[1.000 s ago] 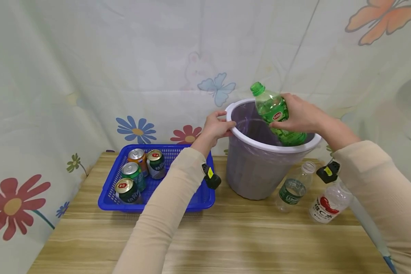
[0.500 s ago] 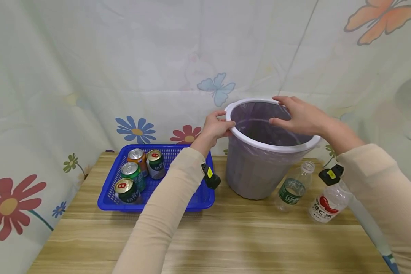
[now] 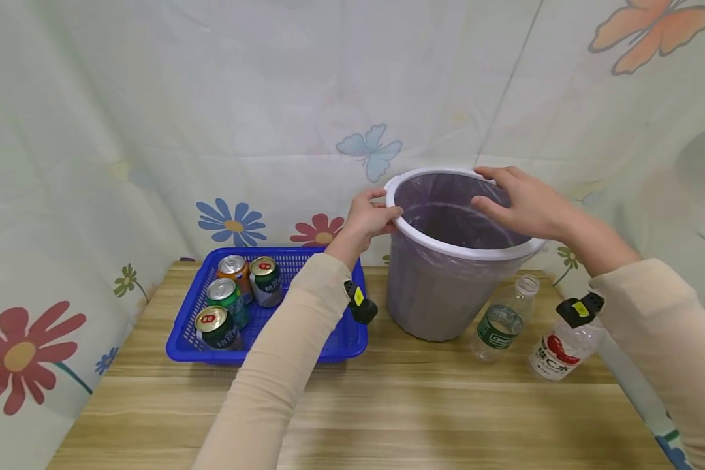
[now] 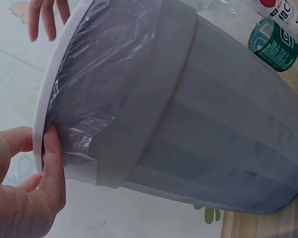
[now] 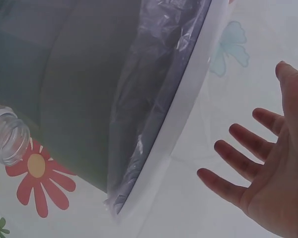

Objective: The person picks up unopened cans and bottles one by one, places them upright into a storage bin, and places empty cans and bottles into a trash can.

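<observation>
Gone from the right hand since a second ago: green bottle; hand also edged toward three o'clock. Fingers loosely spread, holding nothing, near the bin's three o'clock side. Left hand pinches the rim at nine o'clock. Bin stands upright on the table; can't see the green bottle now. Risks: a low right-arm retreat could clip the green-labelled bottle or red-labelled bottle, both around four to five o'clock, and topple them. Hard left-hand tug could tip the bin or drag the liner loose.
</observation>
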The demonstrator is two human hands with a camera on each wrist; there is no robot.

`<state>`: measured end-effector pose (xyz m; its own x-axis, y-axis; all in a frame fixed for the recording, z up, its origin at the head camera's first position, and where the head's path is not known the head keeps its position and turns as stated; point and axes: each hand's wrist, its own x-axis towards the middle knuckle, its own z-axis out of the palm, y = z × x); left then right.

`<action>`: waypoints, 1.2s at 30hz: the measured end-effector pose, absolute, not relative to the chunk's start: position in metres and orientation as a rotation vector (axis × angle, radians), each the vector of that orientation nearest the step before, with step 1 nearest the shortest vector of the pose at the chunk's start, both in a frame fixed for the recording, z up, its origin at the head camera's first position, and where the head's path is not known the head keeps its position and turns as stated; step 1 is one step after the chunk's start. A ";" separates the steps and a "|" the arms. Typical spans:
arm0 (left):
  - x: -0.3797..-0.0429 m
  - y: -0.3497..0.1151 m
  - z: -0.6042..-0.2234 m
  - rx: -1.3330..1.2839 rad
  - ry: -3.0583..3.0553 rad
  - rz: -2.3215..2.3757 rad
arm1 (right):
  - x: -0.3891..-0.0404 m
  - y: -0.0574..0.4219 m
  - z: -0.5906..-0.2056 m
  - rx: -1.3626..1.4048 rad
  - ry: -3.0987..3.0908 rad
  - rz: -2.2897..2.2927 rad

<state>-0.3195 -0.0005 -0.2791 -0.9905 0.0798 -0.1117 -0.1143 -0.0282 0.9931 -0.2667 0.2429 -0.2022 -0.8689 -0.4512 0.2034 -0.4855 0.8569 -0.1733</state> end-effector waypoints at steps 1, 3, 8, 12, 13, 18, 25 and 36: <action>-0.320 -0.001 -0.279 -0.036 2.091 2.159 | -0.265 0.244 -0.202 0.728 -2.868 0.340; -0.320 -0.001 -0.279 -0.036 2.093 2.157 | -0.263 0.246 -0.203 0.725 -2.847 0.360; -0.319 0.000 -0.279 -0.031 2.088 2.161 | -0.255 0.250 -0.205 0.716 -2.794 0.419; -0.318 0.000 -0.279 -0.026 2.082 2.168 | -0.249 0.255 -0.206 0.711 -2.726 0.435; -0.318 0.000 -0.279 -0.027 2.083 2.168 | -0.248 0.256 -0.207 0.712 -2.699 0.434; -0.319 0.001 -0.280 -0.025 2.082 2.160 | -0.241 0.259 -0.211 0.705 -2.576 0.390; -0.320 0.001 -0.279 -0.024 2.093 2.152 | -0.233 0.262 -0.218 0.722 -2.484 0.303; -0.320 0.001 -0.280 -0.035 2.086 2.159 | -0.214 0.266 -0.227 0.707 -2.445 0.290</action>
